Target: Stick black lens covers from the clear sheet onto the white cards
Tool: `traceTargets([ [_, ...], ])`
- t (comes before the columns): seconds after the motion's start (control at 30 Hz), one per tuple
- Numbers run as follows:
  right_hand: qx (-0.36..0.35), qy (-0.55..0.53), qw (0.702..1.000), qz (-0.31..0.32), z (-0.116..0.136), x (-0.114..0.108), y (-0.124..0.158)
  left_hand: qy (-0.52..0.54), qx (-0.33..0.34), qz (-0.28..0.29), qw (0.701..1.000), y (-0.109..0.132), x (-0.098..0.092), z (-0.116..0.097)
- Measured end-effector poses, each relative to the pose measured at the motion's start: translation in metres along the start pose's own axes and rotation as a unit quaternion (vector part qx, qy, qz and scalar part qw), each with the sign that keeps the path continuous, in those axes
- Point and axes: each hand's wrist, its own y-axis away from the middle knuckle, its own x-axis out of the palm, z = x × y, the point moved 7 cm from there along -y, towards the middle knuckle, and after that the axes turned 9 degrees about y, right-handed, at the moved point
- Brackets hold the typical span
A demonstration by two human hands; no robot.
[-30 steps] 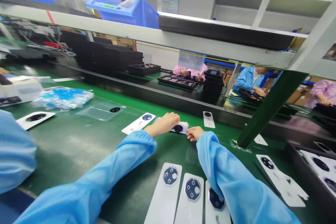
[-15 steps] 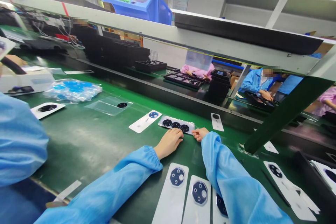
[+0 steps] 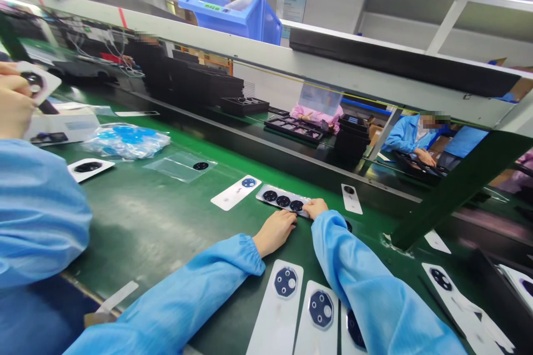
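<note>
My left hand [image 3: 275, 229] lies on the green belt [image 3: 145, 222], fingers curled loosely, its tips just short of a clear strip [image 3: 283, 200] that carries three round black lens parts. My right hand [image 3: 315, 207] rests at the strip's right end, fingers bent and touching it. Both arms wear light blue sleeves. Close to me lie white cards [image 3: 278, 310] with dark blue lens covers, one partly hidden under my right sleeve.
A co-worker's blue sleeve [image 3: 37, 211] fills the left, their hand [image 3: 14, 102] holding a white card. A bag of blue parts [image 3: 125, 141], a clear film [image 3: 181, 166], more white cards [image 3: 235, 193] and a green post [image 3: 458, 188] are on the belt. Other people work across the line.
My left hand drew back off the strip toward me, uncovering the three black parts. My right hand stayed at the strip's right end. The view shifted slightly.
</note>
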Motion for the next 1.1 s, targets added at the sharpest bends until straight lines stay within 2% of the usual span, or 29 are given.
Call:
traceTargets([
  [0.2, -0.065, 0.005, 0.998, -0.015, 0.02, -0.007, 0.002, 0.008, 0.001, -0.01, 1.0, 0.0, -0.002, -0.002],
  [0.4, -0.092, -0.032, 0.995, -0.02, 0.028, -0.011, -0.006, 0.017, 0.013, -0.041, 0.999, -0.002, -0.007, -0.005],
  [0.53, -0.141, -0.06, 0.988, -0.025, 0.052, -0.015, -0.007, 0.024, 0.021, -0.049, 0.998, -0.001, -0.006, -0.005],
  [0.63, -0.208, -0.064, 0.974, -0.059, 0.085, -0.034, 0.001, 0.032, 0.027, -0.045, 0.998, -0.001, -0.005, -0.006],
  [0.73, -0.287, -0.043, 0.952, -0.096, 0.115, -0.069, 0.02, 0.041, 0.03, -0.041, 0.998, -0.001, -0.01, -0.003],
  [0.83, -0.359, 0.0, 0.927, -0.108, 0.128, -0.114, 0.051, 0.05, 0.024, -0.046, 0.997, -0.002, -0.031, 0.004],
  [0.93, -0.402, 0.049, 0.909, -0.104, 0.123, -0.157, 0.086, 0.057, -0.007, -0.095, 0.994, -0.008, -0.072, 0.005],
  [1.0, -0.413, 0.076, 0.902, -0.103, 0.113, -0.178, 0.109, 0.067, -0.014, -0.143, 0.987, -0.016, -0.103, -0.012],
  [1.1, -0.415, 0.11, 0.898, -0.096, 0.096, -0.195, 0.137, 0.102, 0.035, -0.174, 0.979, -0.037, -0.129, -0.068],
])
